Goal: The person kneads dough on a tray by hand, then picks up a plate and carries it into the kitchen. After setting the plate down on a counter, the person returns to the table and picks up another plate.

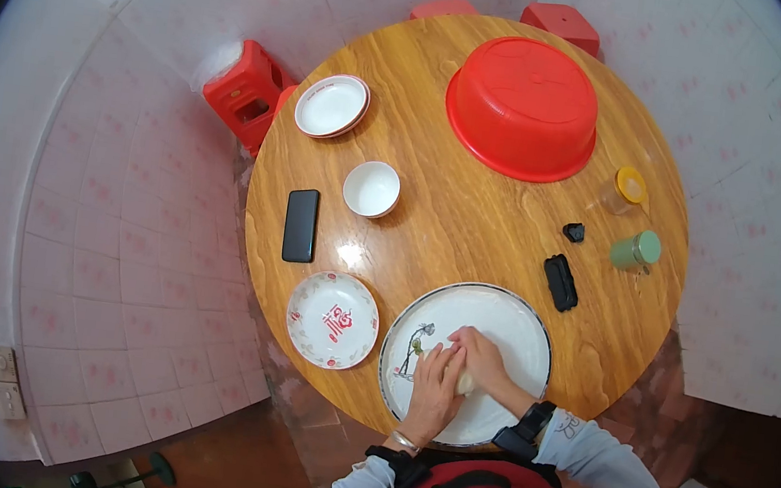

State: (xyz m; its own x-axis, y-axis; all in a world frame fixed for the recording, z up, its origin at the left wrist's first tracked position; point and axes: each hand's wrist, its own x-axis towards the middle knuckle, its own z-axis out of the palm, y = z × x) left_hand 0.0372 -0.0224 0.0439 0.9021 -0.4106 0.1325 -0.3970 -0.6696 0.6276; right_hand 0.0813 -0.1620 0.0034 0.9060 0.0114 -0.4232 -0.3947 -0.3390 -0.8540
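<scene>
A large white plate [517,328] with a dark rim lies at the near edge of the round wooden table [471,225]. Over it my left hand [434,386] and my right hand [484,358] are pressed together around a small pale lump of dough [465,384], mostly hidden between the fingers. A small grey-green pattern [418,340] marks the plate's left side, just left of my left hand.
A small plate with a red character [333,320] lies left of the large plate. Further back are a black phone [300,224], a white bowl [372,188], stacked shallow bowls [331,105], an upturned red basin [522,106], two lidded jars [635,250], black items [560,281]. Red stools [248,90] stand around.
</scene>
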